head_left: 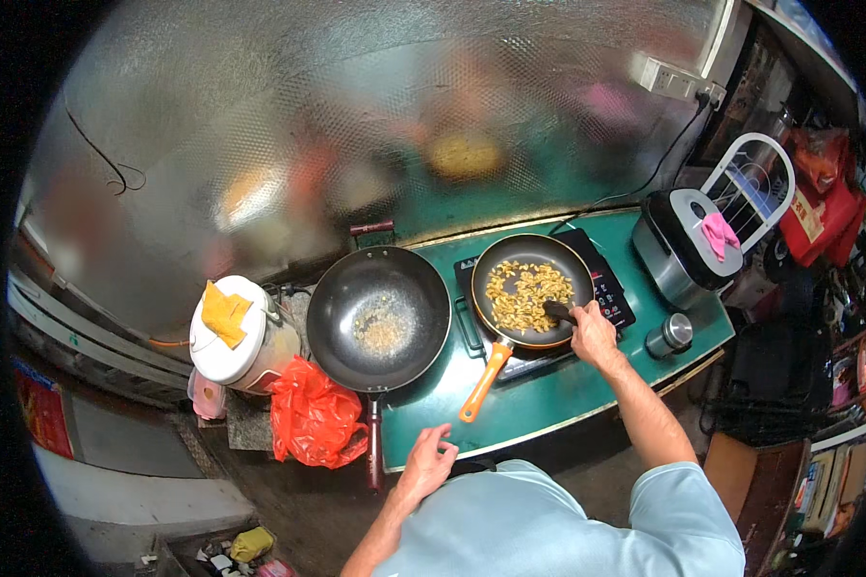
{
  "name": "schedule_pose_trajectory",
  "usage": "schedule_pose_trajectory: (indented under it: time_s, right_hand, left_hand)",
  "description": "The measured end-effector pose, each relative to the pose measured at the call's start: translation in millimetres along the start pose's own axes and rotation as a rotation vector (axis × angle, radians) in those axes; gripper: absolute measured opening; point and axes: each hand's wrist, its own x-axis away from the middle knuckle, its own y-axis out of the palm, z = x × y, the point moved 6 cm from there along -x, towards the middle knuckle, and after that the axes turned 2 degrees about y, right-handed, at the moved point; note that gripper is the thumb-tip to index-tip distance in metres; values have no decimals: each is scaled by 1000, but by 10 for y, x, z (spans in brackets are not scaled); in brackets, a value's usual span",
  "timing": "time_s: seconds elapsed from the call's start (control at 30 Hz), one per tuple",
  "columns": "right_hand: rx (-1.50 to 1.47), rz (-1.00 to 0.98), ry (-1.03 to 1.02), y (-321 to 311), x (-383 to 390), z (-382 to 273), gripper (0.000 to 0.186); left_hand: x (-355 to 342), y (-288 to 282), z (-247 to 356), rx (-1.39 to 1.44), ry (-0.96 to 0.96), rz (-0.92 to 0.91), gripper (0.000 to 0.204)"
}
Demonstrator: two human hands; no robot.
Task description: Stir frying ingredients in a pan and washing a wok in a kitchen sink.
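My right hand [591, 330] grips a black spatula [558, 312], its head among small yellow-brown food pieces [524, 288] in an orange-handled frying pan [498, 250]. The pan rests on a black induction cooker [606, 288]; its handle points toward me. My left hand [431, 460] holds nothing, fingers loosely bent and apart, near the front edge of the green counter [529, 418]. To the left, a large black wok [332, 327] with pale residue in its middle has a dark wooden handle pointing toward me, beside my left hand.
A red plastic bag [313, 413] and a white-lidded cooker with a yellow cloth [223, 313] stand left. At right are a steel appliance with a pink cloth [659, 240], a steel canister [671, 337] and a white rack [775, 173]. A foil-covered wall [375, 115] runs behind the counter.
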Motion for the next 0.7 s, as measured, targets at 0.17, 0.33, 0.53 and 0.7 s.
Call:
schedule_pose_trajectory:
  time_s: [0.17,0.33,0.53,0.7]
  right_hand:
    - [-63,8,1,-26,92,-61,30]
    - [-118,-7,-32,-49,151,-162,28]
    - [-74,0,31,-28,96,-94,29]
    - [-96,93,40,29,81,-60,31]
  left_hand:
    - [4,7,21,-5,3,-32,45]
    - [-4,0,42,-15,30,-13,41]
    - [0,1,1,-26,42,-16,42]
    - [-4,6,12,-4,34,-14,42]
